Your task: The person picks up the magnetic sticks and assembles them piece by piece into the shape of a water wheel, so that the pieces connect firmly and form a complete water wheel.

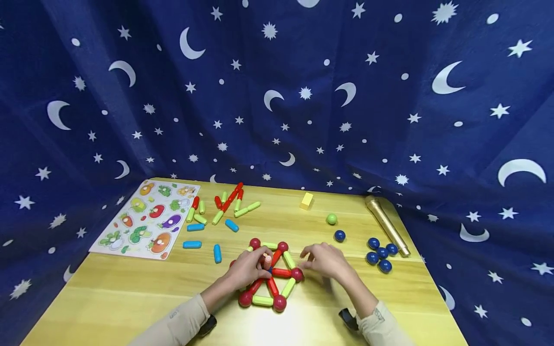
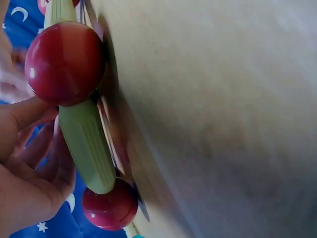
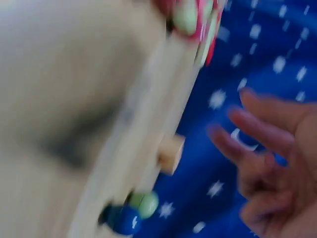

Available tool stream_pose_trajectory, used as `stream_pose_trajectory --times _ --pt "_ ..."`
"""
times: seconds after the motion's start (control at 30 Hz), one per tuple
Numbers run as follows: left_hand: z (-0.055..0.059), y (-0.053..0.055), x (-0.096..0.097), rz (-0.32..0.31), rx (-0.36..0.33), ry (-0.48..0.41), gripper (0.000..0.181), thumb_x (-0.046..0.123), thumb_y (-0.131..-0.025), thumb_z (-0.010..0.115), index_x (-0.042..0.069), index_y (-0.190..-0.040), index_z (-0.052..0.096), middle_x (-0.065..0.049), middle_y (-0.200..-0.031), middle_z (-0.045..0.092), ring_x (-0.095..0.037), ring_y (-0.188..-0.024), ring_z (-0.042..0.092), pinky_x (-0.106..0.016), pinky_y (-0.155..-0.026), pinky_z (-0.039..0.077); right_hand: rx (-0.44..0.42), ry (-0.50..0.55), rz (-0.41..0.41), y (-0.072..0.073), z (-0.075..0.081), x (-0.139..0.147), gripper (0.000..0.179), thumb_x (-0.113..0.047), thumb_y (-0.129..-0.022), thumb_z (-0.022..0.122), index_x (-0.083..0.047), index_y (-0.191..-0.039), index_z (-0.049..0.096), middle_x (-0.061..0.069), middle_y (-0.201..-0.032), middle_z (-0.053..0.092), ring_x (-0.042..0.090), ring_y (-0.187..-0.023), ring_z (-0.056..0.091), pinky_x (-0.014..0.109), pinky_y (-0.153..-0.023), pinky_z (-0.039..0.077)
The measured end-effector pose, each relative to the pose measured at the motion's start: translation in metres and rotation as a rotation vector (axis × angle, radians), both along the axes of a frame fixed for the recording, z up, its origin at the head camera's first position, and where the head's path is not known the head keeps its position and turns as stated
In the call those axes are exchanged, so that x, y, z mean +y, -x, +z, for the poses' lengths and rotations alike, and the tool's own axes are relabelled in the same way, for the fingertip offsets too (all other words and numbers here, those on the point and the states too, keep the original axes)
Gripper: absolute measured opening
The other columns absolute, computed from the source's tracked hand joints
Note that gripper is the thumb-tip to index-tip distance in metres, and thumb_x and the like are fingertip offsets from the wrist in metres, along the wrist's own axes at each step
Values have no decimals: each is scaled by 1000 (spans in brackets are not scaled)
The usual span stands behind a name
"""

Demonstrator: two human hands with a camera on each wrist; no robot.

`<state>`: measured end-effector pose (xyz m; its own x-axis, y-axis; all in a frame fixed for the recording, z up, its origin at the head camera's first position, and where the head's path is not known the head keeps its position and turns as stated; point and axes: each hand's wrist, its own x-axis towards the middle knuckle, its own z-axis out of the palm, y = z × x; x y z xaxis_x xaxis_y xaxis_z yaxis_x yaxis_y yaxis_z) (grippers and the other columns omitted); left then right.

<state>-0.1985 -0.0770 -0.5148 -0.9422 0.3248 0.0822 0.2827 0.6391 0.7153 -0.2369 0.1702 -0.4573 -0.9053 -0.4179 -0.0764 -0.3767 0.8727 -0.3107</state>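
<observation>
Hexagon (image 1: 282,273) of crimson balls (image 1: 279,303) and lime-and-red plastic rods (image 1: 262,301) lies on the tabletop (image 1: 173,288) — left grip (image 1: 246,270) seems pinched on an upright pinkish stick (image 1: 267,262) mid-hexagon, right grip (image 1: 325,261) apart, empty. I'd brace it right-handed — press straight down.

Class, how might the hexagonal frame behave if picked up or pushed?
The hexagonal frame may sag or separate when lifted, since green rods join crimson balls end-on. Those glossy balls could feel slippery. Spread low on the table, it probably slides rather than tips when pushed.
</observation>
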Motion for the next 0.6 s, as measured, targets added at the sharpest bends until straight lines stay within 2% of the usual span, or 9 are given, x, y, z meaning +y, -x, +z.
stream_pose_trajectory --times 0.07,0.17,0.23,0.3,0.37,0.47,0.53,0.6 --pt "-3 -1 2 -2 20 33 31 20 -79 81 20 -104 64 10 -68 59 -1 -60 48 -19 -54 40 60 -7 -93 25 9 5 25 -31 -84 74 -19 -106 73 3 -95 74 21 -78 66 36 -59 48" --pt "-5 0 5 11 47 72 27 22 -79 80 21 -102 67 11 -70 58 -1 -60 46 -18 -52 38 149 -42 -246 68 9 17 34 -29 -89 69 -19 -121 67 14 -113 67 32 -76 65 38 -50 46" --pt "-5 2 8 13 42 74 25 21 -78 81 21 -99 68 12 -70 57 -1 -60 45 -18 -52 38 150 -77 -324 92 2 28 40 -26 -91 65 -18 -129 61 22 -121 60 38 -76 63 41 -47 44" --pt "-7 2 12 2 42 70 24 20 -77 82 21 -96 67 13 -69 56 0 -59 45 -17 -52 38 106 -126 -365 107 -10 39 41 -20 -93 59 -17 -133 58 27 -123 58 42 -79 63 45 -48 45" --pt "-9 2 15 -4 41 58 23 20 -75 83 21 -91 66 15 -67 56 1 -59 45 -16 -54 39 62 -158 -375 115 -20 46 40 -14 -94 52 -17 -133 59 27 -123 60 46 -86 63 49 -54 48" --pt "-9 0 14 1 44 65 23 21 -74 84 23 -85 65 16 -65 56 2 -58 45 -17 -55 39 58 -171 -358 119 -33 49 39 -8 -92 48 -17 -126 64 24 -118 66 47 -90 64 52 -59 49" --pt "-8 0 12 21 52 96 22 25 -73 84 24 -85 66 16 -65 56 1 -59 45 -17 -56 39 85 -154 -339 119 -33 44 35 -9 -91 52 -17 -123 66 22 -115 68 44 -86 65 50 -57 48" --pt "-7 0 9 33 69 134 21 28 -73 84 25 -83 66 17 -66 55 0 -59 44 -18 -56 37 127 -108 -324 115 -28 34 33 -14 -89 60 -18 -121 67 20 -111 70 41 -79 65 47 -53 46"
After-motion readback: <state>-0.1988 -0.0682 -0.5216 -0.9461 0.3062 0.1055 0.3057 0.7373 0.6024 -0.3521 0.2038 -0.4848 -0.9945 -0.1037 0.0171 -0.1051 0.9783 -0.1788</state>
